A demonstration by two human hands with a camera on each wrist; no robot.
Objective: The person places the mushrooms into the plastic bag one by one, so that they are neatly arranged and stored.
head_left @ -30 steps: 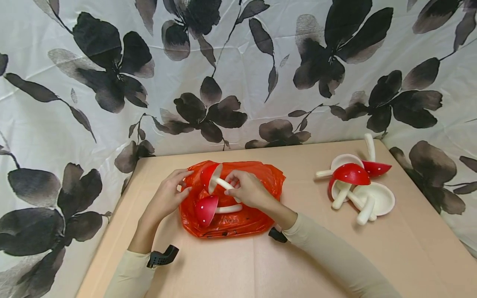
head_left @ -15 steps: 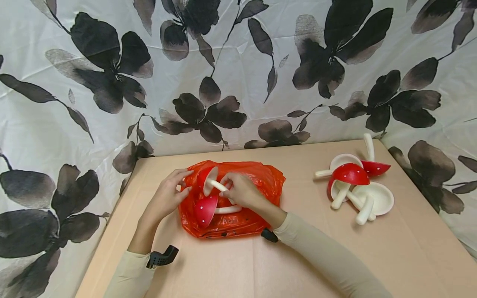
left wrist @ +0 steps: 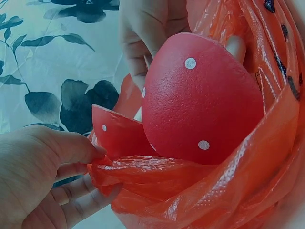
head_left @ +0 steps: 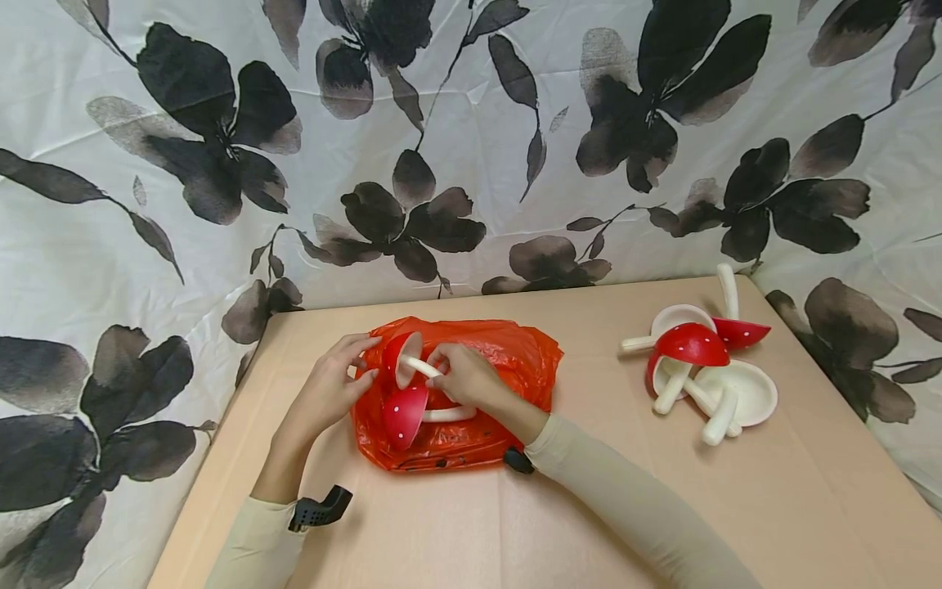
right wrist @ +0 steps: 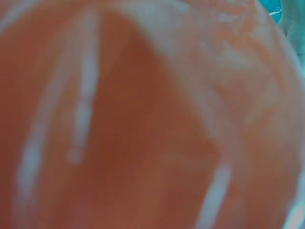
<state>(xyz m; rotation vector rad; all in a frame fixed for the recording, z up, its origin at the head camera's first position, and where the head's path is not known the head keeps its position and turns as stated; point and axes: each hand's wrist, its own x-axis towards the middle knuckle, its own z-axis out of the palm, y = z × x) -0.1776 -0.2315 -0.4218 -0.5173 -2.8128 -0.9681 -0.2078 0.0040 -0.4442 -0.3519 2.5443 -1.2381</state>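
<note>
Left grip (head_left: pixel 329 384) pinches left edge of crinkled red-orange plastic bag (head_left: pixel 526 352), likely to keep it spread; right grip (head_left: pixel 467 375) pinches slim white stem (head_left: pixel 421 366) of glossy red-capped mushroom (head_left: pixel 394 357) at bag's left half, probably for easy aim

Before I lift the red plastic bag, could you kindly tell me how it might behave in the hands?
The red plastic bag will probably be floppy, since it crumples where the left hand pinches its edge. Its glossy highlights suggest a slightly slippery surface. It may also sag unevenly, because a spotted mushroom lies in its open mouth.
</note>
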